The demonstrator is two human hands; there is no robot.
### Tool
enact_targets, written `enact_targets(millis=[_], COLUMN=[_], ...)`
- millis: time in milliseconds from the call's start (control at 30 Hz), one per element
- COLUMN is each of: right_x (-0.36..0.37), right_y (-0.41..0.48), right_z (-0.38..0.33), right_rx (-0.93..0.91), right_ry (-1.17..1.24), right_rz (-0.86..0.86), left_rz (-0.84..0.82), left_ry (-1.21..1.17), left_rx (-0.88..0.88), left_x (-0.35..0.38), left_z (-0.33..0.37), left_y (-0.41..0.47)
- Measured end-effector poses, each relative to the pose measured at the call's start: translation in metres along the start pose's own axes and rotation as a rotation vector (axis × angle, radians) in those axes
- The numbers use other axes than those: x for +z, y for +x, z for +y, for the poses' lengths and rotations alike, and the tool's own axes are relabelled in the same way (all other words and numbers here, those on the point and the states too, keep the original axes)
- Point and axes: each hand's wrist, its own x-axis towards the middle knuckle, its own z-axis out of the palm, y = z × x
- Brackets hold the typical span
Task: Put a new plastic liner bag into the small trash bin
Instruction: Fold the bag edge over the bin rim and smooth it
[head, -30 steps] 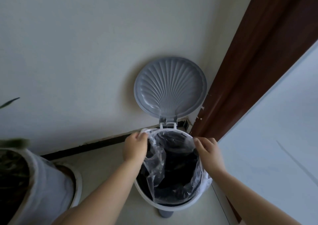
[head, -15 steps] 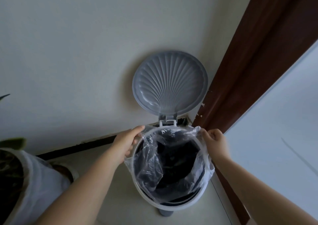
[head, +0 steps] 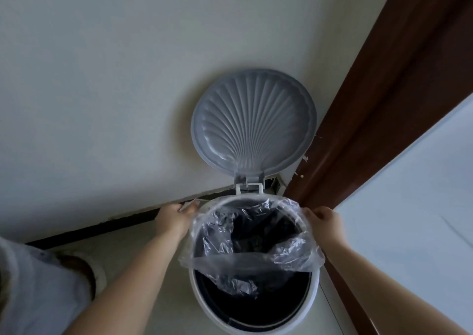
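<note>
Now both hands pinch the clear bag (head: 245, 260): left hand (head: 174, 217) and right hand (head: 323, 219) grip its edge at the far rim of the bin (head: 316, 283). Best to stretch the near edge, hanging loose across the opening, over the near rim evenly.

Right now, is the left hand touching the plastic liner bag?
Touching. In the head view, the left hand pinches the liner bag edge at the bin rim's far-left side.

Bin (head: 197, 299): near rim cut by bottom edge; floor of the inside hidden in dark. White object (head: 38, 296): cut by left edge, unidentifiable.
</note>
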Motion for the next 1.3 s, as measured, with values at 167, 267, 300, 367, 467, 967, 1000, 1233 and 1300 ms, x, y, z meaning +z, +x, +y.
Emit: enact_targets(millis=[167, 267, 300, 367, 467, 967, 1000, 1233, 1300], right_x=[-0.007, -0.016, -0.021, -0.029, -0.043, -0.035, -0.033, -0.038, -0.044], right_y=[-0.011, -0.018, -0.020, -0.025, -0.038, -0.111, -0.112, -0.120, -0.122], right_z=[0.011, 0.006, 0.002, -0.005, -0.020, 0.002, 0.003, 0.022, 0.027], right_rx=[-0.042, -0.068, -0.074, -0.138, -0.443, -1.203, -1.222, -1.326, -1.335], right_ry=[-0.047, -0.003, 0.026, 0.029, -0.138, -0.529, -0.521, -0.508, -0.527], right_rz=[-0.091, -0.141, -0.137, -0.092, 0.007, -0.325, -0.296, -0.037, -0.036], left_rz=[-0.166, -0.265, -0.277, -0.258, -0.059, -0.189, -0.184, -0.276, -0.305], left_ry=[0.214, 0.036, -0.074, -0.253, -0.300, 0.508, 0.485, 0.460, 0.465], left_rx=[-0.079, -0.155, -0.154, -0.114, 0.046, 1.179, 1.189, 1.281, 1.284], left_x=[-0.003, -0.011, -0.017, -0.028, -0.038, -0.013, -0.013, -0.022, -0.025], left_z=[-0.008, -0.009, -0.007, 0.000, 0.007, -0.022, -0.023, -0.033, -0.040], left_y=[-0.004, -0.011, -0.015, -0.021, -0.027, -0.132, -0.132, -0.137, -0.138])
